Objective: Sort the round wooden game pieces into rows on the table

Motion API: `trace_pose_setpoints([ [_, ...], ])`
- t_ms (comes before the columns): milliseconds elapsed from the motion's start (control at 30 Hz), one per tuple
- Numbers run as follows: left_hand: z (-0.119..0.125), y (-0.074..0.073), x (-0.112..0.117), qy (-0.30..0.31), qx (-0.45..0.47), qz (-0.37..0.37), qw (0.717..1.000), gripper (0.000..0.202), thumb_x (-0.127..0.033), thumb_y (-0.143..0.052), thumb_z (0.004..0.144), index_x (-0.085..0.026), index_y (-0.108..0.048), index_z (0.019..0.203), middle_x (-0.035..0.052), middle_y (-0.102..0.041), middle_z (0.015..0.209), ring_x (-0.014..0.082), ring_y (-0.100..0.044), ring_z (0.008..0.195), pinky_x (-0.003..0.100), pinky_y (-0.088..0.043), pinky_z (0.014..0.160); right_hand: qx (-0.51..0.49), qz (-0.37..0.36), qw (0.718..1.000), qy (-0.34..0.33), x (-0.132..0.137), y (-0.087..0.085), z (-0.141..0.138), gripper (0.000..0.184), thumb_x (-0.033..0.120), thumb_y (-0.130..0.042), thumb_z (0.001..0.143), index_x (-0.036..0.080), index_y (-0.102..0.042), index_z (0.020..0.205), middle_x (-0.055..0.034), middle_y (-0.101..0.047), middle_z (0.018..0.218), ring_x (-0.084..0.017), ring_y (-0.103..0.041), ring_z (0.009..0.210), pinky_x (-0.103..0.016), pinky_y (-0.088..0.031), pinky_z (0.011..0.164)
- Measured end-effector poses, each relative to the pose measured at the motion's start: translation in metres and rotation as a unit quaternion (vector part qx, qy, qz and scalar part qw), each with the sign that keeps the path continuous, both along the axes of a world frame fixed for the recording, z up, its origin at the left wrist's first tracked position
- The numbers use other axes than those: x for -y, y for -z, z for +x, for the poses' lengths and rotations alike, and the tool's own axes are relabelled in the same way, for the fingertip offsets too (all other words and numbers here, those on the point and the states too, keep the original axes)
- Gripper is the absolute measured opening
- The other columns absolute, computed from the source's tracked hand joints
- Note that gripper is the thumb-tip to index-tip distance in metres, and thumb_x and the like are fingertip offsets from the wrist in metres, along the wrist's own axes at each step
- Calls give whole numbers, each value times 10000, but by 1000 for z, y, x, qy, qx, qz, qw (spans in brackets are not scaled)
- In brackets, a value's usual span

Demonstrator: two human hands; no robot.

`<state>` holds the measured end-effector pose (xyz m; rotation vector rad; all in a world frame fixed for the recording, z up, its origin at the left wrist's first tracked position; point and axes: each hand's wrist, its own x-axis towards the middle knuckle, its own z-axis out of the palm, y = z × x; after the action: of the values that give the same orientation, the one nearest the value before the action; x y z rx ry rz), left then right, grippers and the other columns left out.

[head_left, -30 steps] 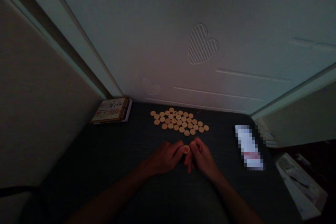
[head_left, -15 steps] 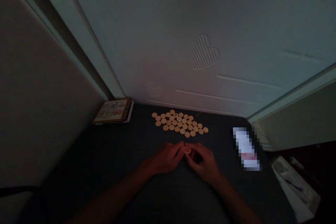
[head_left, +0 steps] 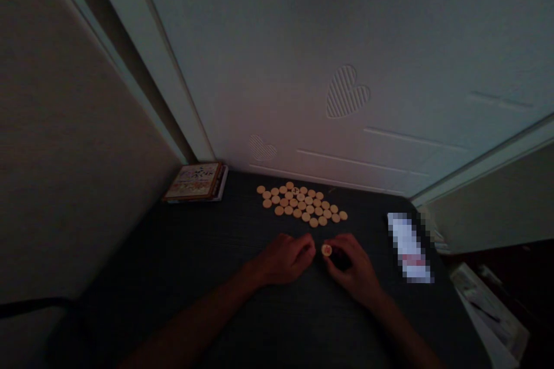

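Between the thumb and fingers of my right hand [head_left: 352,268] is a round wooden Chinese chess piece [head_left: 326,250], its red-marked face turned toward me. My left hand [head_left: 288,258] is a short way to its left, the fingers curled in and pressed together. Whether anything is inside them is hidden. Beyond both hands, a cluster of similar wooden pieces [head_left: 297,213] lies flat in one layer, most showing plain faces. Near the back of the cluster, one piece [head_left: 295,191] shows a dark marking.
The dark table [head_left: 208,248] meets a pale panel [head_left: 277,98] with raised hearts at the back. Stacked books or boxes [head_left: 193,181] lie at the back left. A pixelated phone-like object [head_left: 409,248] rests near the right edge. Beyond that edge, lower down, is a whitish box [head_left: 489,305].
My hands have parted. The red-marked piece, which both were touching, has gone rightward with my right hand. The whole view has shifted slightly.
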<state>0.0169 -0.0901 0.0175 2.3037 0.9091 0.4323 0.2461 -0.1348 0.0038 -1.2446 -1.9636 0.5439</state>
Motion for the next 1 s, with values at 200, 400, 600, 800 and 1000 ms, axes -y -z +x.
trace_pose_setpoints([
  [200, -1, -3, -1, 3, 13, -14, 1000, 202, -361, -380, 1032, -234, -530, 984, -40, -635, 719, 147, -600, 616, 261, -368, 611, 49, -18, 998, 27, 2, 11, 35, 278, 221, -628, 900, 260, -642, 1175, -88, -644, 1072, -242, -642, 967, -395, -578, 828],
  [400, 1, -1, 0, 5, 5, 0, 1000, 244, -371, -378, 1033, -227, -549, 933, -46, -607, 671, 138, -590, 591, 260, -361, 613, 80, -1, 996, 44, -1, 15, 50, 284, 251, -630, 909, 265, -639, 1192, -90, -659, 1098, -261, -631, 1028, -442, -561, 896],
  [600, 2, -1, 0, 11, -19, 33, 999, 307, -393, -389, 1027, -221, -566, 845, -43, -599, 639, 141, -593, 591, 269, -352, 616, 96, 9, 994, 47, -4, 15, 51, 300, 247, -629, 907, 265, -632, 1206, -92, -661, 1097, -272, -621, 1036, -467, -547, 907],
  [800, 2, 4, -1, 14, -27, 49, 998, 351, -401, -357, 1040, -219, -551, 811, -38, -602, 643, 136, -585, 586, 272, -343, 600, 95, 9, 994, 60, -6, 8, 53, 289, 269, -627, 912, 260, -634, 1201, -96, -651, 1120, -272, -615, 1051, -451, -551, 905],
  [1000, 1, 3, -1, 19, -24, 49, 998, 349, -393, -362, 1039, -218, -551, 804, -43, -584, 627, 126, -564, 575, 266, -343, 601, 100, 5, 993, 65, -10, 15, 56, 280, 288, -626, 919, 267, -636, 1198, -88, -653, 1108, -268, -608, 1045, -458, -543, 904],
])
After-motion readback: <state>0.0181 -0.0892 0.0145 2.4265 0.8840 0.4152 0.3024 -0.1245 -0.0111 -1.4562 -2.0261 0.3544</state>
